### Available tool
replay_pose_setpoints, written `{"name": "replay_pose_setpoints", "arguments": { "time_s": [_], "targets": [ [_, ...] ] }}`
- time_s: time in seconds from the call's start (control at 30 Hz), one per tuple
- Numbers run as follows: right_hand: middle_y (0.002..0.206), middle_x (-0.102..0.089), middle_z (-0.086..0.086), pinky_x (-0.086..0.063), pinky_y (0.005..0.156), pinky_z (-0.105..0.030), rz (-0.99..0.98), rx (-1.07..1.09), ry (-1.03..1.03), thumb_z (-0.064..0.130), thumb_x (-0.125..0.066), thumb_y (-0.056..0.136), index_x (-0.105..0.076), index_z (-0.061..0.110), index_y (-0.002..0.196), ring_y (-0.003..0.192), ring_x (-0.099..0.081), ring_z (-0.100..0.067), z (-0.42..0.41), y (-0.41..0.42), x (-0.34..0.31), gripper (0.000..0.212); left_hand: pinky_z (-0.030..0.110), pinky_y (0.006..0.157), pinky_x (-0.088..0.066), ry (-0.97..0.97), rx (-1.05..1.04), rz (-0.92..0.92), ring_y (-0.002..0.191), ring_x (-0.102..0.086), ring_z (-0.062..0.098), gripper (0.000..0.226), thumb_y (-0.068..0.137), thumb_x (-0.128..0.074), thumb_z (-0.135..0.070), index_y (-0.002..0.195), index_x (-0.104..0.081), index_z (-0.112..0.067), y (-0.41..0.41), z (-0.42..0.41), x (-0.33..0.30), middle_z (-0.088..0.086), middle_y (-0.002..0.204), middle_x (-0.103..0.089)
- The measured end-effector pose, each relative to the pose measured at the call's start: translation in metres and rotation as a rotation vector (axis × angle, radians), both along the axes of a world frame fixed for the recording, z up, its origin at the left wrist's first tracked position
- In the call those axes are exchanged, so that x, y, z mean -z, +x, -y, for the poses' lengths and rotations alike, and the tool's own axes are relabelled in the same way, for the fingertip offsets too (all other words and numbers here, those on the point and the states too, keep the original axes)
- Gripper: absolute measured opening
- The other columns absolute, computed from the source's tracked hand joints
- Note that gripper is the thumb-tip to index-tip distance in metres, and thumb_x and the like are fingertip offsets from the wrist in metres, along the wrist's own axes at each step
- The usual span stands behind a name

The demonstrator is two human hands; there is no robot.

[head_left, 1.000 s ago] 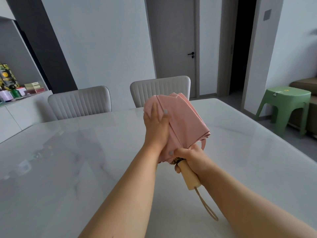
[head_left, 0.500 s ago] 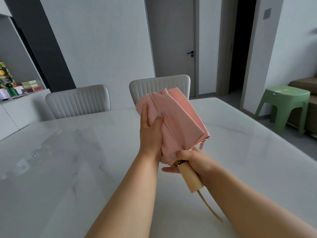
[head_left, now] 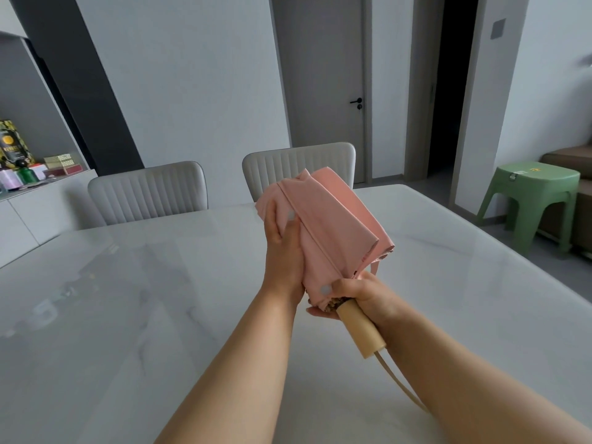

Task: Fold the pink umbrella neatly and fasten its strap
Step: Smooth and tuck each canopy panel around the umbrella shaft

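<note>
Collapsed pink fabric umbrella held in the air above the white marble desk. Left hand wraps its grip around the gathered canopy; right hand clasps the canopy base above the pale wooden handle. Pleats appear partly gathered; the strap is not yet fastened.

no readable text, labels too blurred

home dining room: marble table, padded chairs
</note>
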State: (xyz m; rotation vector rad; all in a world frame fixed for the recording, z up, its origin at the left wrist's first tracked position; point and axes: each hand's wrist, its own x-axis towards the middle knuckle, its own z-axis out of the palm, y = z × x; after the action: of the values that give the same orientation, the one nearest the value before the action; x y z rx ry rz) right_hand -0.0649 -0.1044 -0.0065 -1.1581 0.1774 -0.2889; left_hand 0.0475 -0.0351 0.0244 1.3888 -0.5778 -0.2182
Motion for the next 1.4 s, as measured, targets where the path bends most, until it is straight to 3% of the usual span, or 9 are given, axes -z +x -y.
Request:
{"name": "replay_pose_setpoints", "arguments": {
  "time_s": [0.27, 0.4, 0.53, 0.63, 0.8, 1.03, 1.2, 1.3, 1.4],
  "targets": [
    [0.08, -0.057, -0.012, -0.052, 0.054, -0.033, -0.004, 0.075, -0.173, 0.006, -0.065, 0.058, -0.055, 0.001, 0.107, 0.062, -0.059, -0.018, 0.007, 0.0, 0.0, 0.05, 0.042, 0.095, -0.051, 0.213, -0.112, 0.279, 0.106, -0.057, 0.018, 0.05, 0.099, -0.036, -0.052, 0.147, -0.035, -0.037, 0.015, 0.002, -0.012, 0.002, 0.124, -0.057],
    [0.074, -0.056, -0.01, -0.046, 0.047, -0.03, 0.064, 0.075, -0.211, 0.002, -0.063, 0.06, -0.051, -0.001, 0.111, 0.057, -0.054, -0.02, 0.013, 0.002, 0.004, 0.052, 0.034, 0.096, -0.042, 0.278, -0.335, 0.485, 0.109, -0.053, 0.024, 0.042, 0.102, -0.039, -0.036, 0.115, -0.062, -0.003, 0.03, 0.003, -0.056, 0.009, 0.114, -0.062],
    [0.07, -0.056, -0.011, -0.045, 0.047, -0.031, 0.077, 0.037, -0.246, 0.002, -0.064, 0.059, -0.053, -0.003, 0.108, 0.057, -0.051, -0.022, 0.011, 0.004, 0.005, 0.05, 0.03, 0.058, -0.031, 0.51, -0.314, 0.68, 0.073, -0.044, 0.029, 0.054, 0.104, -0.034, -0.037, 0.059, -0.042, -0.008, 0.04, 0.009, -0.1, 0.007, 0.063, -0.047],
    [0.07, -0.057, -0.011, -0.046, 0.047, -0.031, 0.076, 0.015, -0.253, 0.008, -0.069, 0.052, -0.053, -0.002, 0.107, 0.058, -0.052, -0.022, 0.008, 0.004, 0.006, 0.058, 0.028, 0.074, -0.035, 0.741, -0.236, 0.601, 0.09, -0.05, 0.025, 0.065, 0.102, -0.026, -0.052, 0.093, -0.069, -0.004, 0.048, 0.012, -0.116, 0.012, 0.102, -0.064],
    [0.073, -0.055, -0.014, -0.046, 0.048, -0.031, 0.081, -0.017, -0.265, 0.014, -0.072, 0.048, -0.054, -0.002, 0.106, 0.06, -0.052, -0.023, 0.006, 0.003, 0.002, 0.063, 0.035, 0.089, -0.038, 0.849, -0.181, 0.51, 0.121, -0.052, 0.03, 0.07, 0.096, -0.031, -0.064, 0.123, -0.061, -0.007, 0.062, 0.008, -0.125, 0.011, 0.133, -0.056],
    [0.069, -0.057, -0.01, -0.045, 0.047, -0.03, 0.1, -0.076, -0.225, 0.016, -0.072, 0.046, -0.057, 0.001, 0.095, 0.057, -0.053, -0.02, 0.004, -0.002, -0.003, 0.054, 0.037, 0.088, -0.039, 0.753, -0.01, 0.303, 0.114, -0.058, 0.026, 0.046, 0.09, -0.047, -0.062, 0.079, -0.066, -0.022, 0.074, 0.002, -0.132, 0.004, 0.102, -0.061],
    [0.067, -0.057, -0.01, -0.045, 0.046, -0.028, 0.084, -0.085, -0.206, 0.011, -0.07, 0.05, -0.057, 0.0, 0.092, 0.055, -0.053, -0.017, 0.003, -0.002, 0.0, 0.045, 0.038, 0.094, -0.041, 0.806, 0.071, 0.279, 0.104, -0.057, 0.022, 0.045, 0.093, -0.047, -0.059, 0.093, -0.067, -0.019, 0.072, 0.003, -0.132, -0.001, 0.1, -0.064],
    [0.065, -0.056, -0.01, -0.044, 0.046, -0.028, 0.081, -0.073, -0.159, 0.006, -0.067, 0.054, -0.058, 0.002, 0.087, 0.053, -0.053, -0.017, 0.005, -0.001, 0.001, 0.035, 0.033, 0.072, -0.036, 0.572, 0.201, 0.057, 0.069, -0.046, 0.017, 0.048, 0.093, -0.049, -0.053, 0.062, -0.057, -0.017, 0.073, -0.003, -0.139, -0.003, 0.059, -0.051],
    [0.063, -0.057, -0.009, -0.043, 0.045, -0.027, 0.09, -0.065, -0.132, 0.01, -0.07, 0.048, -0.059, 0.004, 0.086, 0.053, -0.053, -0.018, 0.009, -0.001, 0.002, 0.04, 0.034, 0.073, -0.036, 0.388, 0.256, -0.022, 0.068, -0.049, 0.015, 0.045, 0.092, -0.052, -0.048, 0.06, -0.062, -0.016, 0.076, -0.006, -0.143, -0.002, 0.058, -0.056]
  ]
}}
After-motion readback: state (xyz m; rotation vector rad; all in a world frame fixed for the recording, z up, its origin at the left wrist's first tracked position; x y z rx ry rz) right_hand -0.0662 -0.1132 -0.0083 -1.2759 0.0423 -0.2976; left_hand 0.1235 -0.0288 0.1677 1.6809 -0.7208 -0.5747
